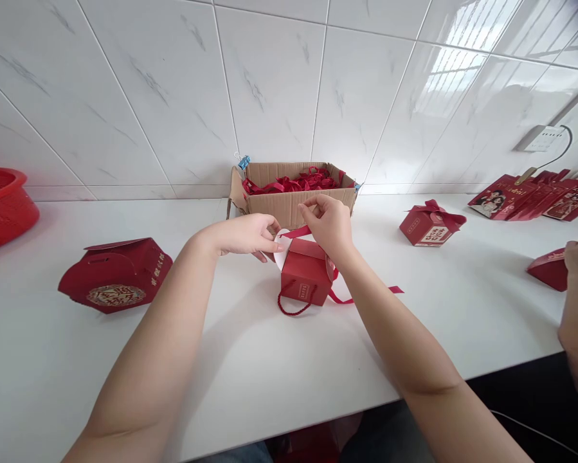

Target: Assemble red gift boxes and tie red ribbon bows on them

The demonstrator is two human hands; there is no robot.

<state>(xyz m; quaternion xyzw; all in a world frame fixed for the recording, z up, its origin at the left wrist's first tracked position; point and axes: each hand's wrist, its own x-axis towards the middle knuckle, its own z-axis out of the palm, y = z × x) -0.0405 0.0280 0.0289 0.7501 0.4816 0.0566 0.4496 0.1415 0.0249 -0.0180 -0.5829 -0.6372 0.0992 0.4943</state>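
A small red gift box (304, 273) with a twisted rope handle stands on the white table, its top flaps partly raised. A red ribbon (297, 232) lies across its top, and a long tail trails out to the right. My left hand (254, 235) is at the box's left flap, fingers apart, thumb near the white inner side of the flap. Above the box, my right hand (328, 222) has thumb and forefinger pinched at the ribbon; the fingertips partly hide what they hold.
Behind stands a cardboard box (293, 202) of red ribbons. A larger red box (117, 276) and a red basket (4, 209) are left. At right are a bowed box (432, 224), flat red boxes (524, 196) and another person's hand near a red box (549, 269).
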